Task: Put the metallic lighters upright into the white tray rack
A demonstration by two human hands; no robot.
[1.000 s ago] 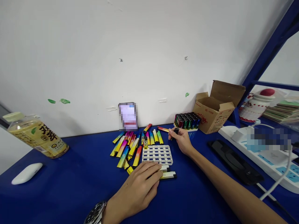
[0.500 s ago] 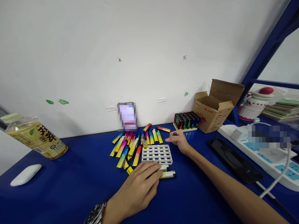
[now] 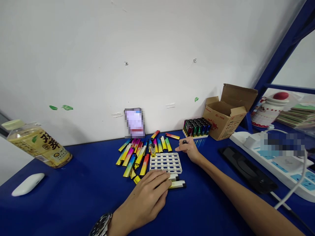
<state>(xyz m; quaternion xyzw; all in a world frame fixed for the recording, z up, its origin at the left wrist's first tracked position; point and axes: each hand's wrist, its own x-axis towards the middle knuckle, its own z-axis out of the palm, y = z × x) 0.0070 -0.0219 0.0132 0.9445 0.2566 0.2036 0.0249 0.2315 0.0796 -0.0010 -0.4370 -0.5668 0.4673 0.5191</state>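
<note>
My left hand [image 3: 150, 193] lies palm down at the near edge of a white tray [image 3: 177, 163] with rows of holes. Its fingers stretch over two lighters [image 3: 177, 184], whose silver, black-tipped ends stick out to the right. One lighter [image 3: 153, 150] stands upright at the tray's far left corner; the other holes I can see look bare. Right of the tray, my right hand [image 3: 189, 150] is closed around a lighter [image 3: 184, 142]. Only the dark top of that one shows above the fist. Beyond and left of the tray lies a pile of rainbow-coloured lighters [image 3: 129, 165].
A filled rack of dark-topped lighters [image 3: 196, 127] stands by an open cardboard box [image 3: 219, 119]. A phone [image 3: 134, 123] leans on the wall. To the right are a black phone-like slab [image 3: 247, 168] and a power strip [image 3: 302, 183]; leftward, a bottle [image 3: 40, 144] and white case [image 3: 28, 184].
</note>
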